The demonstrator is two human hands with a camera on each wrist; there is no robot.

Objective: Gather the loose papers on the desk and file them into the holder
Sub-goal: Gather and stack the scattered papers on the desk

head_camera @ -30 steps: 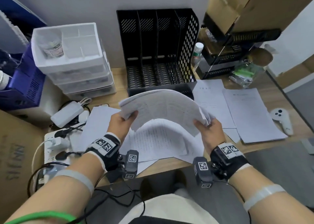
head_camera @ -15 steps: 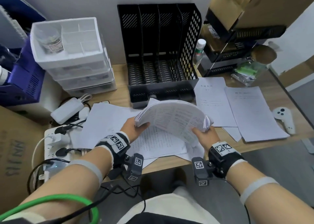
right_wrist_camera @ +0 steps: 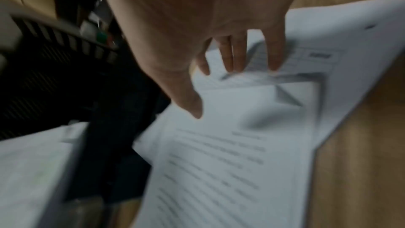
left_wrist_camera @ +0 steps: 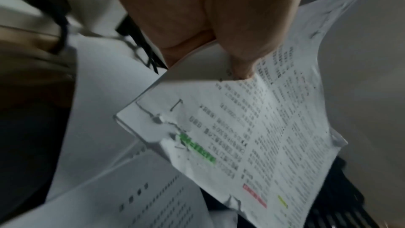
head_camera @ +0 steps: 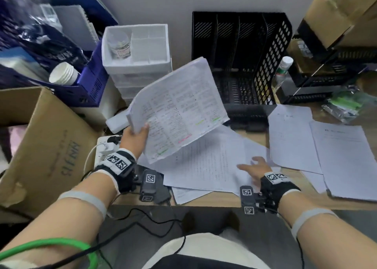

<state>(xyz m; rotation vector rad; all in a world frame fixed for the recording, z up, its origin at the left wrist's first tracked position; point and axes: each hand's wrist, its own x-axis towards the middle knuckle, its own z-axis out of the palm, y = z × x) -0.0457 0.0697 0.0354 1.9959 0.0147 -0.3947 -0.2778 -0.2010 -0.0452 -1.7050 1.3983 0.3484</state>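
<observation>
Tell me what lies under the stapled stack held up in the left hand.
Under the stapled stack, loose printed sheets lie spread on the desk. Whatever they cover is hidden.

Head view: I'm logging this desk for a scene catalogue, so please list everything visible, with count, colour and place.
Stapled printed paper bundle: one, white with green, pink and yellow highlights, raised over the desk's left-centre.
Loose paper sheets: several, white, spread across the wooden desk.
Slotted plastic file holder: one, black, at the back wall, its slots without papers.
Plastic drawer unit: one, white, left of the holder.
Cardboard box: one, brown, far left.
Paper cups: a stack, white, in a blue crate.
Capped bottle: one, white cap, right of the holder.
Power strip: one, white, near the left wrist.
Left hand: grips the bundle's edge.
Right hand: fingers spread over the loose sheets.
</observation>
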